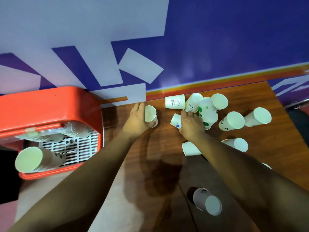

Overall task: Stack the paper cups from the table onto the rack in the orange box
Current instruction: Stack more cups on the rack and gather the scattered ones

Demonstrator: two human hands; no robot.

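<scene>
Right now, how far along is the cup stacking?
Partly done. A stack of cups already lies on the white rack in the orange box. The left hand grips one cup. The right hand is in the cluster beside a nested stack, its grip unclear. Many cups remain on the table, including the Bear cup.

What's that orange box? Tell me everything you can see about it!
The orange box looks like shiny orange-red plastic with rounded corners. It sits left of the wooden table, close to the blue-and-white wall. Its open side faces the camera and shows a white slatted rack inside. Stacked paper cups lie on the rack. One stack pokes out at the near corner, bottom towards us. Neither the left hand nor the right hand touches it.
</scene>
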